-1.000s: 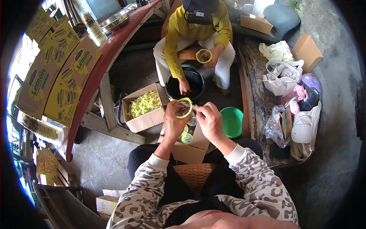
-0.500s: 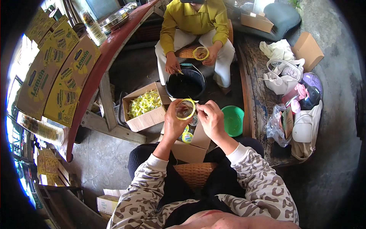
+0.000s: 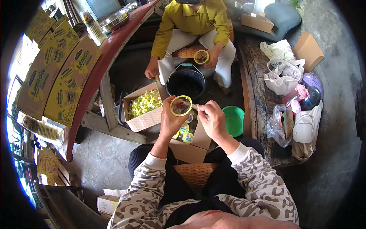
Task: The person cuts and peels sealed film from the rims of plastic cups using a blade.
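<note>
My left hand is wrapped around a clear plastic cup with a yellow rim, its mouth tilted toward me. Fingers of my right hand are pinched close beside the cup's right edge; a small pale thing shows at the fingertips, too small to name. Below my hands, a cardboard box holds several cups with printed yellow lids. Opposite, a person in a yellow-green shirt holds a similar yellow-rimmed cup in one hand, while the other hand is over a box of yellow strips.
That open cardboard box of yellow strips stands left of a black bucket. A green basin is at right. Lemon-printed cartons stand on the red-edged table at left; bags and a helmet lie on the bench.
My left hand and the cup have shifted slightly left and up, with the rim turned more toward me. The other person's free hand has moved from the bucket to the strip box.
</note>
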Tool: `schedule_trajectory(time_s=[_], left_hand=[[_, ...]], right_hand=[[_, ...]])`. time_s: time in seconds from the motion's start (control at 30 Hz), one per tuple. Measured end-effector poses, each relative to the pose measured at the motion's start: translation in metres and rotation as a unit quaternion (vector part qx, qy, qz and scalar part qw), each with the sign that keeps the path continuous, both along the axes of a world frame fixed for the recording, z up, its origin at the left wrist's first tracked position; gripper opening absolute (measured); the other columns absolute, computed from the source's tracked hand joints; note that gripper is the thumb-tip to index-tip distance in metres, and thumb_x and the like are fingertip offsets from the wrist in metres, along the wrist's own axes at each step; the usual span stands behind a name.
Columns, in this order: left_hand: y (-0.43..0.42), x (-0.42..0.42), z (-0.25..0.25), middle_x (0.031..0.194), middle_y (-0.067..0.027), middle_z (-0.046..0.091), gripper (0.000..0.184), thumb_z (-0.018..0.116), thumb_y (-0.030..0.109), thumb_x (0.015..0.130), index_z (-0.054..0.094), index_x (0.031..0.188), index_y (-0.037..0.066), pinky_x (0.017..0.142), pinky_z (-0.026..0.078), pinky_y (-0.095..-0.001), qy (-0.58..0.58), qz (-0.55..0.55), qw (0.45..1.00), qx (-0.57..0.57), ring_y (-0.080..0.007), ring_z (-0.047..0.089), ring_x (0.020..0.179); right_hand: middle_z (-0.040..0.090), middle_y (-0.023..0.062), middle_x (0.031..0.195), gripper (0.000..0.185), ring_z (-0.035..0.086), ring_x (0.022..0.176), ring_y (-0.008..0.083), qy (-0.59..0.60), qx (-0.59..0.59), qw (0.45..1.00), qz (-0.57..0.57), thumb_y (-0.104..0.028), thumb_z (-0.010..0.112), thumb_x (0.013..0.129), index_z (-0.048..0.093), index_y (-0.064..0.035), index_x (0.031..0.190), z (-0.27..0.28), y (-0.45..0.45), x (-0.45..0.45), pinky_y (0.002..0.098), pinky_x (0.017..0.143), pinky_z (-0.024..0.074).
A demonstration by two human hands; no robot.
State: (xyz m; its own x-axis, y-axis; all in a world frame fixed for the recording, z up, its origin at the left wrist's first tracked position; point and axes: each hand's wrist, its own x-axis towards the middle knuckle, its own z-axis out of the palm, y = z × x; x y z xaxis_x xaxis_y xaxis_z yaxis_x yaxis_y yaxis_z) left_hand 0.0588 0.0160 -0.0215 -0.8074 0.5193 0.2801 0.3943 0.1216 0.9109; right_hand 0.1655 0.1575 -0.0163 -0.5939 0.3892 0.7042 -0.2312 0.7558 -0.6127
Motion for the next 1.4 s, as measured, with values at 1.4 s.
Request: schedule_trajectory(time_s=[1.4], left_hand=[[0.004, 0.009, 0.006, 0.118, -0.0118, 0.061, 0.071, 0.084, 0.003, 0.071, 0.043, 0.129, 0.000, 0.100, 0.048, -0.0327, -0.069, -0.074, 0.994, 0.038, -0.0193, 0.060, 0.113]], right_hand=[[0.060, 0.0084, 0.079, 0.017, 0.062, 0.067, 0.0234, 0.029, -0.063, 0.998, 0.007, 0.006, 0.071, 0.078, 0.065, -0.0033, 0.091, -0.008, 0.009, -0.007, 0.0335, 0.057, 0.0502]])
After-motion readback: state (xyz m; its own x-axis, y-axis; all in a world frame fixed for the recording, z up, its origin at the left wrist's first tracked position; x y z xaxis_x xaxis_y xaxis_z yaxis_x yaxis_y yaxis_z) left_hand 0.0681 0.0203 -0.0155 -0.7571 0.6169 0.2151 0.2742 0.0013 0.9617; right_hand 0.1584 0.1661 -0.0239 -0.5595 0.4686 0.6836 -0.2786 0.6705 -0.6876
